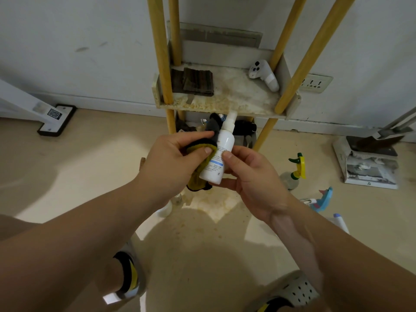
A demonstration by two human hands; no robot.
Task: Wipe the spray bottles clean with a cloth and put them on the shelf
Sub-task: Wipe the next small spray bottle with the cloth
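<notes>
My right hand [249, 176] grips a small white spray bottle [219, 154] with a blue-striped label, held upright in front of the shelf. My left hand [173, 163] pinches a yellow and dark grey cloth [202, 158] and presses it against the bottle's left side. The stained shelf board [236, 95] on yellow poles stands just behind the bottle's nozzle. On the floor to the right lie a clear bottle with a yellow-green trigger [295, 172], a blue and pink trigger bottle [319, 200] and a white bottle with a purple tip [340, 221].
A folded dark cloth [195, 82] and a white game controller [264, 74] lie on the shelf board. The lower shelf holds dark items [244, 128]. Clear bottles [173, 203] stand on the floor under my left wrist. A box of clutter [369, 163] sits at right, a wall socket [315, 83] behind.
</notes>
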